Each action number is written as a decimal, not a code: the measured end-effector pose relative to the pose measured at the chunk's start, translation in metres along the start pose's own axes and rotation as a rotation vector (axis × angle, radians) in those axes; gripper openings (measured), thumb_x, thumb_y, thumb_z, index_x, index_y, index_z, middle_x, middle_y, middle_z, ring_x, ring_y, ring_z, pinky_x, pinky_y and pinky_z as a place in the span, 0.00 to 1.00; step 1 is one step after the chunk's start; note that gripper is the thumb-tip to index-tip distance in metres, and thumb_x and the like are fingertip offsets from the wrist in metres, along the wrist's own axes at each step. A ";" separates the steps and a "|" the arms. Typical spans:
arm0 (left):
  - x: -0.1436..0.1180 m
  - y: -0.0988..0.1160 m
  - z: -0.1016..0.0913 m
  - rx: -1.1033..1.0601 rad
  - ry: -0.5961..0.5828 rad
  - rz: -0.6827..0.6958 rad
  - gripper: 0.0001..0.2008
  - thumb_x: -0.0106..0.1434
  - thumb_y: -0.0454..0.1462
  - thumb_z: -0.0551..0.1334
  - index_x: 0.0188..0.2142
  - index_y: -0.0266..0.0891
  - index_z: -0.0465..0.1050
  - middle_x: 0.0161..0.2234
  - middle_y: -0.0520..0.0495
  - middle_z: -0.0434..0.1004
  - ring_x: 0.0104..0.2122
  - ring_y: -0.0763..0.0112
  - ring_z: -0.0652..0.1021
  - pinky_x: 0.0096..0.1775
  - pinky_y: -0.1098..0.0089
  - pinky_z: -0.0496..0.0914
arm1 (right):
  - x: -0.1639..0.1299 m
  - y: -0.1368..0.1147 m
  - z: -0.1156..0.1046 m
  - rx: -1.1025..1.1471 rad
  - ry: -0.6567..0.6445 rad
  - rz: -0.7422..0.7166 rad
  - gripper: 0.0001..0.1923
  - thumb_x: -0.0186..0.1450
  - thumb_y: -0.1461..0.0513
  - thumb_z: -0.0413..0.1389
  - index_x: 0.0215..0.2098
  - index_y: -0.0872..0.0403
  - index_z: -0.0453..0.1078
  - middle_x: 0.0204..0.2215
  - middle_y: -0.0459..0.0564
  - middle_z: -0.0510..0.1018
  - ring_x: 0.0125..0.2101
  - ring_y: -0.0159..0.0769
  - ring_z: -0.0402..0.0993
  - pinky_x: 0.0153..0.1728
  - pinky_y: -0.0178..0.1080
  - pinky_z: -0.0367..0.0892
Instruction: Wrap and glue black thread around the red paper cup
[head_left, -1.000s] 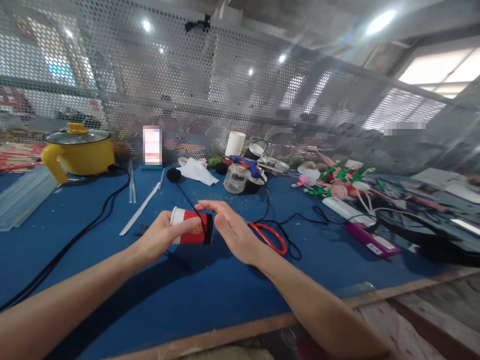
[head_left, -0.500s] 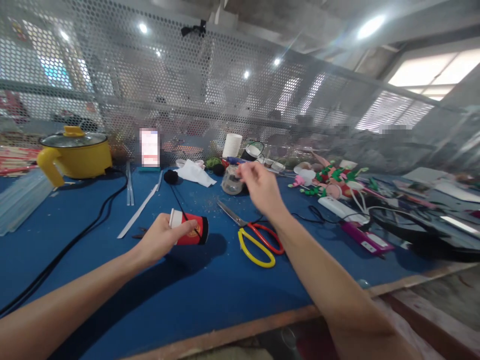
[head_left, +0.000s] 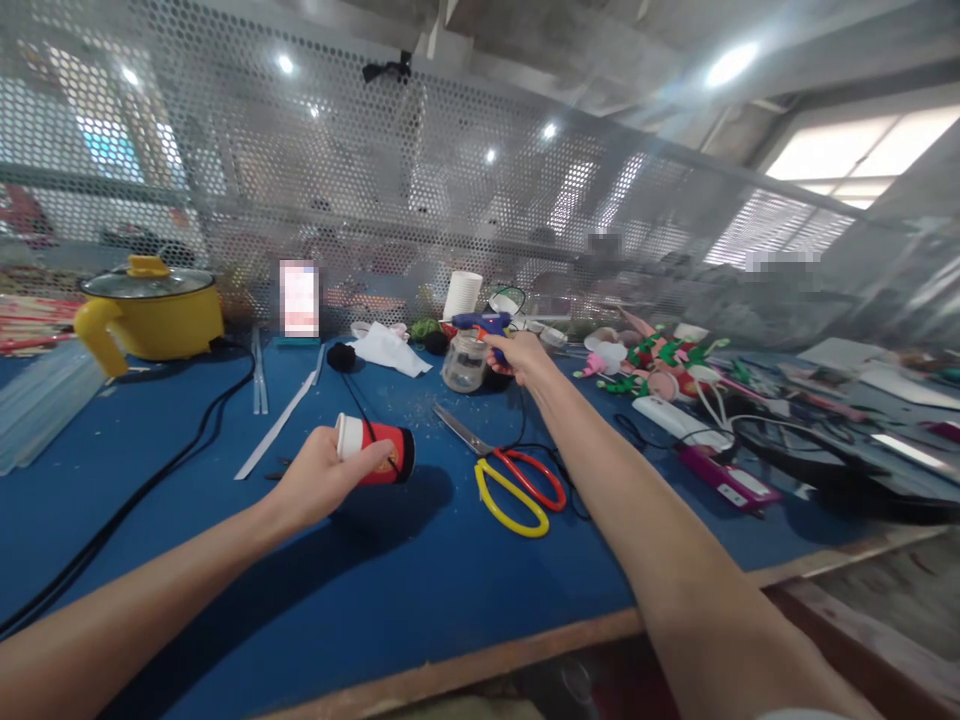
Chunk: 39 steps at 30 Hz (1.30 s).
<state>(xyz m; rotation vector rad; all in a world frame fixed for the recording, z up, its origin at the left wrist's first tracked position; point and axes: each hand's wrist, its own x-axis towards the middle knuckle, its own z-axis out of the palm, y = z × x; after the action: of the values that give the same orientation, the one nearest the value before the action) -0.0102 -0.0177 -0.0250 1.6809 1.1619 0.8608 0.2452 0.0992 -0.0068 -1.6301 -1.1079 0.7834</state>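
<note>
a: left hand [head_left: 319, 485]? still grasping the red paper cup [head_left: 375, 464] on its side, mid tabletop [head_left: 420, 600].
b: right hand [head_left: 521, 358]? earlier open beside the cup; now clenched on the blue glue gun [head_left: 480, 324] near the far edge.

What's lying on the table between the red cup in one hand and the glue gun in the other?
In the head view, scissors with red and yellow handles lie on the blue table between the red cup and glue gun.

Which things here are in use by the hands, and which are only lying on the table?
In use:
- red paper cup, in left hand
- blue glue gun, gripped by right hand

Lying about:
- scissors
- yellow pot
- glass jar
- white cloth
</note>
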 end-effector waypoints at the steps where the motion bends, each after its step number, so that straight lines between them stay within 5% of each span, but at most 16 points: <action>1: 0.000 0.000 -0.001 -0.005 0.006 0.002 0.15 0.49 0.44 0.58 0.16 0.35 0.63 0.13 0.56 0.57 0.16 0.80 0.56 0.18 0.76 0.51 | -0.003 -0.002 0.000 0.034 0.036 -0.045 0.11 0.60 0.60 0.50 0.38 0.59 0.64 0.31 0.50 0.72 0.28 0.30 0.70 0.28 0.36 0.67; 4: 0.001 0.000 -0.002 -0.015 0.020 0.031 0.13 0.49 0.43 0.58 0.16 0.35 0.64 0.14 0.55 0.58 0.16 0.80 0.57 0.18 0.76 0.52 | -0.024 -0.011 -0.002 0.127 0.120 -0.204 0.05 0.57 0.62 0.52 0.29 0.57 0.63 0.19 0.43 0.69 0.18 0.25 0.66 0.19 0.30 0.63; 6: 0.001 0.000 -0.004 -0.001 0.030 0.052 0.13 0.49 0.42 0.58 0.16 0.36 0.63 0.14 0.56 0.57 0.16 0.80 0.57 0.18 0.76 0.53 | -0.047 -0.017 -0.005 0.169 0.097 -0.296 0.04 0.54 0.64 0.53 0.28 0.56 0.62 0.20 0.41 0.69 0.20 0.25 0.68 0.20 0.29 0.64; 10: 0.002 -0.001 -0.005 0.084 0.071 0.102 0.15 0.49 0.43 0.58 0.14 0.36 0.59 0.13 0.56 0.53 0.16 0.80 0.56 0.18 0.75 0.51 | -0.102 -0.018 -0.007 0.227 -0.308 -0.370 0.09 0.51 0.68 0.53 0.33 0.59 0.65 0.23 0.45 0.73 0.21 0.27 0.69 0.22 0.31 0.67; 15: 0.004 -0.006 -0.007 0.203 0.114 0.155 0.18 0.50 0.44 0.56 0.13 0.38 0.54 0.13 0.57 0.49 0.15 0.81 0.53 0.17 0.75 0.49 | -0.144 -0.004 0.000 0.153 -0.448 -0.314 0.09 0.57 0.60 0.52 0.32 0.59 0.65 0.14 0.41 0.68 0.14 0.24 0.62 0.15 0.29 0.61; 21: 0.007 -0.011 -0.011 0.279 0.131 0.233 0.14 0.53 0.42 0.56 0.18 0.35 0.64 0.14 0.55 0.56 0.16 0.80 0.58 0.19 0.76 0.54 | -0.160 0.002 0.007 -0.132 -0.479 -0.382 0.13 0.58 0.54 0.50 0.25 0.57 0.64 0.10 0.41 0.65 0.11 0.25 0.61 0.14 0.30 0.62; 31: 0.008 -0.015 -0.009 0.271 0.195 0.245 0.12 0.53 0.42 0.56 0.23 0.34 0.68 0.15 0.55 0.56 0.16 0.79 0.58 0.18 0.75 0.54 | -0.166 0.005 0.009 -0.276 -0.403 -0.462 0.12 0.58 0.56 0.49 0.24 0.56 0.64 0.10 0.41 0.66 0.11 0.27 0.63 0.15 0.30 0.63; 39: 0.007 -0.014 -0.009 0.281 0.217 0.217 0.12 0.53 0.43 0.56 0.22 0.36 0.64 0.15 0.56 0.56 0.16 0.79 0.58 0.18 0.75 0.53 | -0.167 0.007 0.010 -0.343 -0.378 -0.470 0.12 0.59 0.55 0.48 0.24 0.54 0.63 0.09 0.40 0.65 0.10 0.27 0.64 0.16 0.30 0.63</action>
<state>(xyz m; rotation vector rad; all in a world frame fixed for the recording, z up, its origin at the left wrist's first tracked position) -0.0202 -0.0065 -0.0346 2.0095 1.3106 1.0749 0.1753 -0.0528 -0.0186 -1.4289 -1.8970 0.6208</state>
